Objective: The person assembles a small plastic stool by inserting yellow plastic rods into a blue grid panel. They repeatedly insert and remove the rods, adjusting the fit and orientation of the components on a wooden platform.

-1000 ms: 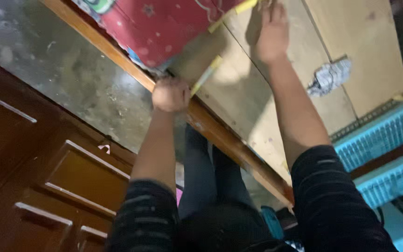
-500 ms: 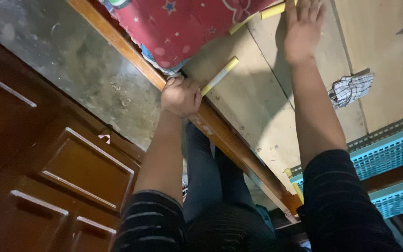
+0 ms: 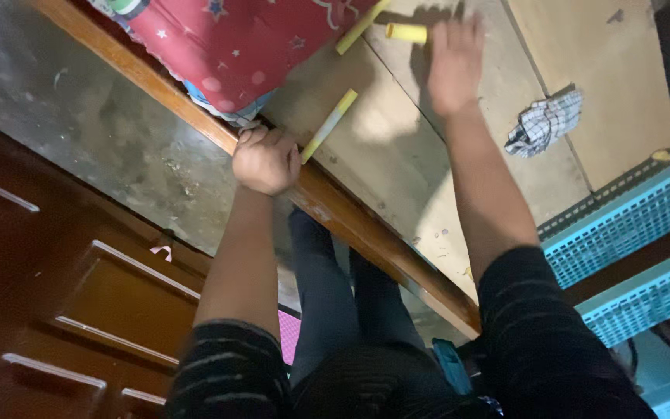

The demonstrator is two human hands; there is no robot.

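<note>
Hands apart: my left hand (image 3: 265, 161), centre-left of frame, is curled into a fist w/ knuckles on the brown wooden bed rail (image 3: 350, 225); can't tell if the fingers pinch anything. Thin pale-yellow stick (image 3: 329, 124) lies just beside that fist, running up-right across the bare plywood bed board (image 3: 397, 155). My right hand (image 3: 453, 66), top centre, is spread flat, fingers open, blurred. Its fingertips are touching or nearly at a short yellow cylinder (image 3: 406, 32). Second long yellow strip (image 3: 360, 27) sits top centre at the edge of the red star-print mattress (image 3: 242, 39). Crumpled black-and-white checked cloth (image 3: 544, 124) lies upper right on the board, well apart from both hands. Blue plastic lattice baskets (image 3: 630, 233) at right edge; dark brown panelled cabinet doors (image 3: 79, 295) lower left.
</note>
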